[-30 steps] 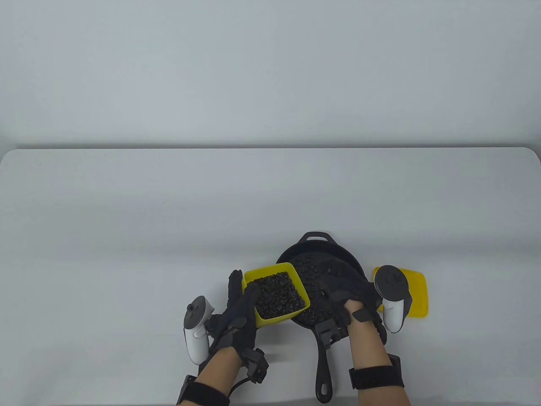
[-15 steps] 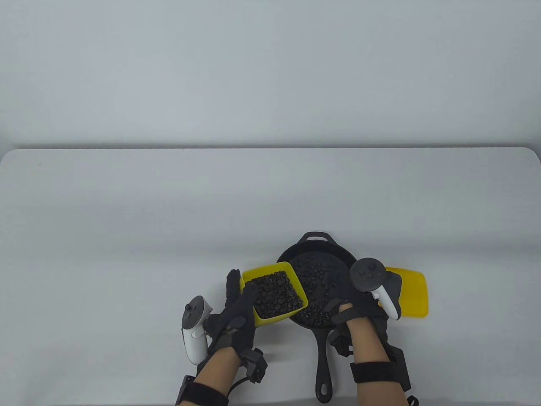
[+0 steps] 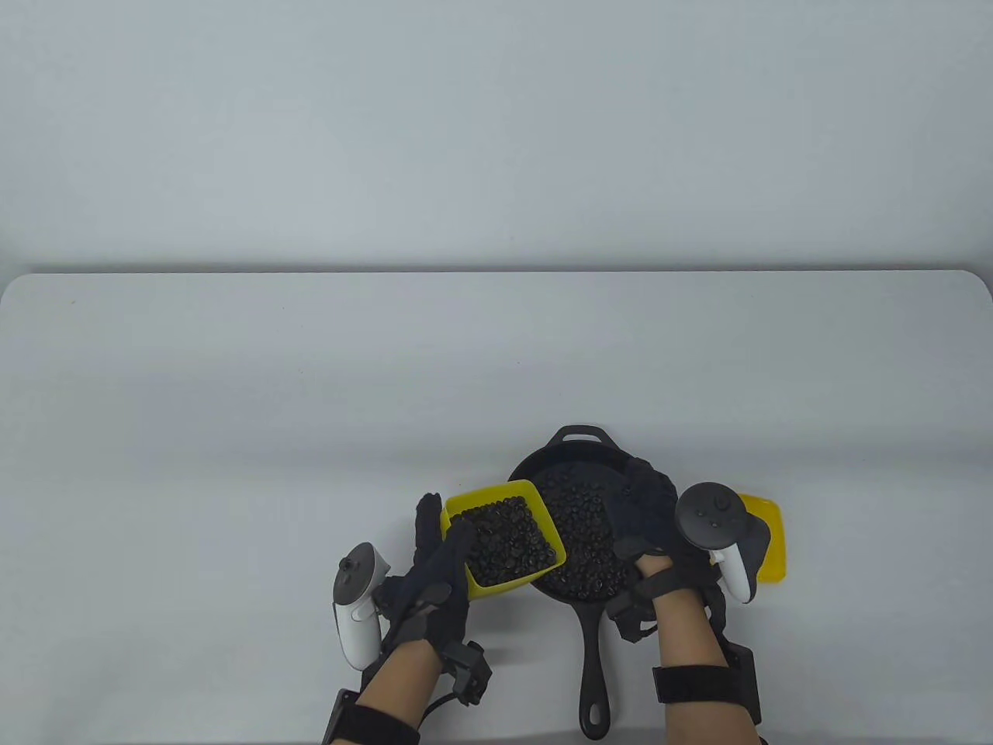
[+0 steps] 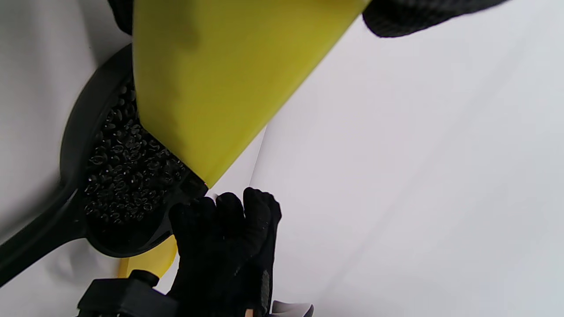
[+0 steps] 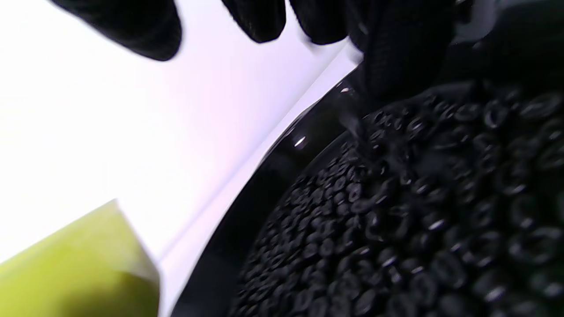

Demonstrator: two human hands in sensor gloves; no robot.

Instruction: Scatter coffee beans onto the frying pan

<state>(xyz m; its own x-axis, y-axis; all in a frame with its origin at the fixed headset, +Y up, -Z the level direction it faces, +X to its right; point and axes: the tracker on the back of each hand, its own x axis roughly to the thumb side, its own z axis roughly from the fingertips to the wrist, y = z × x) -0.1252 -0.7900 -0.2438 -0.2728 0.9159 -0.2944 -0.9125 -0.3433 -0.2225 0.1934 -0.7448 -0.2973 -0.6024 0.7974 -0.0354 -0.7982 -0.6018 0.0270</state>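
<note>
1. While the left hand (image 3: 434, 574) grips the yellow tub (image 3: 504, 539) by its near-left corner, thumb inside on the beans and fingers up the outer wall, the tub hangs with its right edge over the rim of the pan (image 3: 578, 444); judging by that overlap, the placing is meant to let anything spilled land in the pan and not on the table (image 3: 233, 403).
2. Beans (image 3: 508, 543) fill the tub nearly to the brim, and a dense layer of them also covers the pan floor, so the sprinkling looks well along.
3. Over the pan's right side hovers the right hand (image 3: 648, 512), palm down; the right wrist view shows its fingers (image 5: 260, 17) apart above the pan's far rim, one tip low near the beans, though whether it has any pinched cannot be told.
4. Pointing toward the person, the pan's long handle (image 3: 593, 667) is free of either hand.
5. Beside the pan on the right lies a flat yellow lid (image 3: 768, 535), partly hidden by the right tracker (image 3: 717, 535), apparently set aside to keep it clear.
6. No brand, label or writing can be read on the tub, pan, lid or gloves.
</note>
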